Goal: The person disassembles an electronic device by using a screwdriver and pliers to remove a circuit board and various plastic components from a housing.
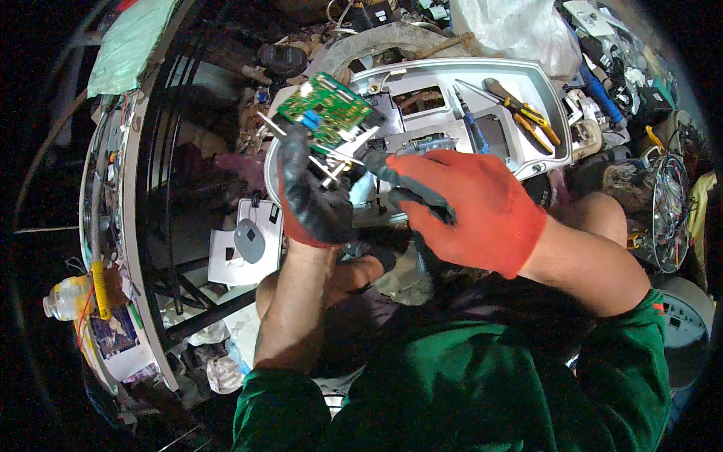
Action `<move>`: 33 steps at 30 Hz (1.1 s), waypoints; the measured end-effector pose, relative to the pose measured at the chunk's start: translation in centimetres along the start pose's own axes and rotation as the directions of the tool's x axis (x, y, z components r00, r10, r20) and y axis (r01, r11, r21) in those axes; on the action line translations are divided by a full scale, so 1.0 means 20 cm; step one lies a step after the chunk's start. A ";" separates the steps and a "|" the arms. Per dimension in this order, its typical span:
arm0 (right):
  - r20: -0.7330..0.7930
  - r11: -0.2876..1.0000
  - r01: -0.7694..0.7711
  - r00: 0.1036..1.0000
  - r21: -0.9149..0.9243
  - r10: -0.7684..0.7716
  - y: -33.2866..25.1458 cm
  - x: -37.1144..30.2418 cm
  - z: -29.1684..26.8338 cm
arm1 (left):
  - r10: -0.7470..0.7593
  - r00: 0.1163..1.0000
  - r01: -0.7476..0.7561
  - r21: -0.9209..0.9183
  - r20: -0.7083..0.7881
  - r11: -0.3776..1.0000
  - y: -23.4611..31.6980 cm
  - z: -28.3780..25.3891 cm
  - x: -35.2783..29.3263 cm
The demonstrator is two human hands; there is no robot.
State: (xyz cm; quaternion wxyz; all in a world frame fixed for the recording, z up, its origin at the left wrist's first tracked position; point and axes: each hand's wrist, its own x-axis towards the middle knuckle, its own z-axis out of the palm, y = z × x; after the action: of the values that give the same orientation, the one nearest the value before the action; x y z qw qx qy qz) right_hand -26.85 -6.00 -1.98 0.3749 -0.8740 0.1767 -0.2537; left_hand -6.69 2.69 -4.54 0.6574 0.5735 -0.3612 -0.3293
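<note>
A green circuit board [327,109] with blue and white parts and pale strips about it is held up over a light grey plastic housing [561,113]. Around its near edge my left hand [310,188], in a red glove with a black palm, is closed. My right hand [459,200], gloved alike, reaches in from the right with its fingers pinched together beside the board. A thin pale rod [337,155] runs from the right fingertips toward the board; whether it is a tool or part of the assembly, I cannot tell.
In the housing lie a yellow-and-black pair of pliers [527,113] and a blue-handled screwdriver [473,124]. A white panel with a grey disc [250,239] rests at the left, near a dark metal frame. Scrap electronics and a wire bundle [666,211] are heaped at the right.
</note>
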 end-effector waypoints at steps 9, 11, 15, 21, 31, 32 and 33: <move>-0.009 0.996 0.031 1.000 0.079 -0.030 0.07 -0.04 -0.04 | -0.105 0.994 0.092 -0.409 -0.009 0.908 0.00 -0.12 0.00; -0.022 0.996 0.055 0.998 0.064 -0.054 0.08 -0.05 -0.05 | -0.015 1.000 0.014 -0.281 -0.001 0.960 -0.02 -0.13 -0.01; -0.031 0.992 0.073 0.997 0.104 -0.071 0.08 -0.04 -0.05 | -0.042 0.998 0.057 -0.407 0.044 0.912 -0.06 -0.17 -0.01; 0.089 0.999 0.011 0.996 0.052 -0.016 0.07 -0.02 -0.04 | 0.138 0.987 -0.113 -0.262 0.080 0.958 -0.16 -0.22 -0.02; 0.107 0.982 0.073 0.993 -0.173 -0.055 0.09 -0.05 0.01 | -0.166 0.986 0.155 -0.235 -0.028 0.960 -0.01 -0.11 0.01; 0.079 0.990 0.070 0.995 -0.120 -0.061 0.10 -0.05 0.01 | -0.177 0.984 0.161 -0.266 -0.037 0.950 -0.01 -0.10 0.00; 0.049 0.995 0.067 0.997 -0.067 -0.064 0.11 -0.04 0.01 | -0.188 0.981 0.167 -0.298 -0.044 0.940 -0.01 -0.10 0.01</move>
State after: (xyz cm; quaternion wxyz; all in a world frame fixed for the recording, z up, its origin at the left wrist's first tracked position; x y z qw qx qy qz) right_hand -27.62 -6.86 -4.07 0.3401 -0.8975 0.1476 -0.2389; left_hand -4.90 3.63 -4.80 0.7151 0.5116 -0.2315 -0.4162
